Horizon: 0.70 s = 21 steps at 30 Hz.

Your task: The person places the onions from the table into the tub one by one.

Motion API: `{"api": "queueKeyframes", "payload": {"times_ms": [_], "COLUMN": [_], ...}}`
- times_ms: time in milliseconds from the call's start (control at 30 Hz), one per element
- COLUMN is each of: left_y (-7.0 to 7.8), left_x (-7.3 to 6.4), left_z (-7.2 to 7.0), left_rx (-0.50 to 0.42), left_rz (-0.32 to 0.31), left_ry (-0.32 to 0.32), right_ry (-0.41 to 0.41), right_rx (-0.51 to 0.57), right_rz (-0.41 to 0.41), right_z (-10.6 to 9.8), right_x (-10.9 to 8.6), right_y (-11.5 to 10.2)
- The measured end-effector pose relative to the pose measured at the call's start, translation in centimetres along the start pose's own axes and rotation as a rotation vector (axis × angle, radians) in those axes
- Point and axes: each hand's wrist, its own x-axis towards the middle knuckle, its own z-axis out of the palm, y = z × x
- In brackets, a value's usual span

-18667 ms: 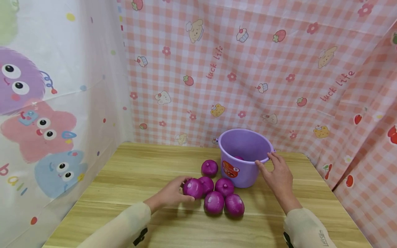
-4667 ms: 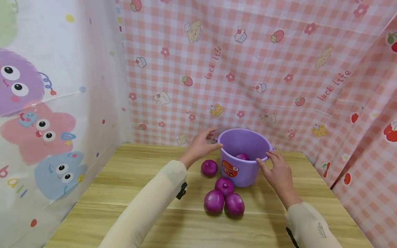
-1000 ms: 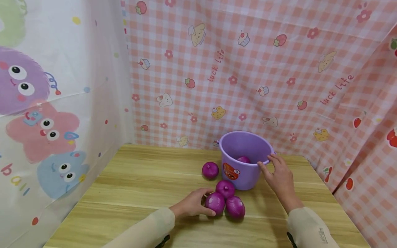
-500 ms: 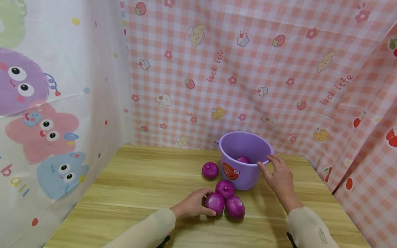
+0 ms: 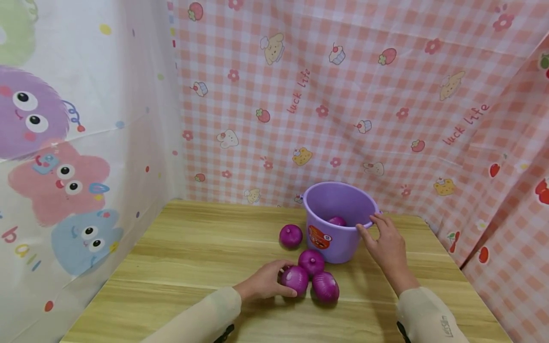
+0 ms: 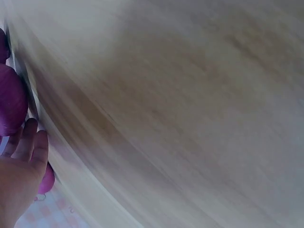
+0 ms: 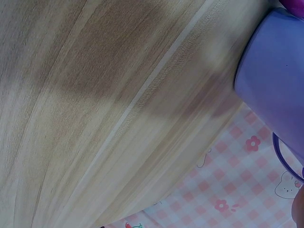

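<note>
In the head view my left hand (image 5: 267, 282) curls its fingers and thumb round the left side of a purple onion (image 5: 296, 280). That onion sits on the table close beside two others, one onion (image 5: 311, 262) behind it and one onion (image 5: 325, 287) to its right. My right hand (image 5: 387, 245) pinches the near right rim of a lilac bucket (image 5: 336, 245), thumb outside on the front. Inside the bucket the top of an onion (image 5: 337, 221) shows. Left of the bucket stands another onion (image 5: 290, 236). In the left wrist view the left hand (image 6: 21, 164) appears at the edge, against an onion (image 6: 12, 99).
The wood-grain table (image 5: 193, 247) ends at the back against a pink checked cloth (image 5: 240, 95). A white cloth with cartoon figures (image 5: 124, 85) hangs on the left. The bucket's handle (image 7: 281, 156) hangs down behind it in the right wrist view.
Two onions have left the table since the earliest frame. My left hand has come from the bucket's rim to the front onion, which just shifted slightly left. The right hand stays on the bucket.
</note>
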Motion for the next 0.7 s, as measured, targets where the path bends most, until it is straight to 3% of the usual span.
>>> {"api": "queueKeyframes", "payload": {"times_ms": [700], "left_y": [0.9], "left_x": [0.1], "left_z": [-1.5], "left_rx": [-0.039], "left_rz": [-0.011], "left_ry": [0.029], "right_ry": [-0.013], "right_rx": [-0.001], "right_rz": [0.013], "right_z": [-0.1], "right_x": [0.0], "right_y": [0.0]}}
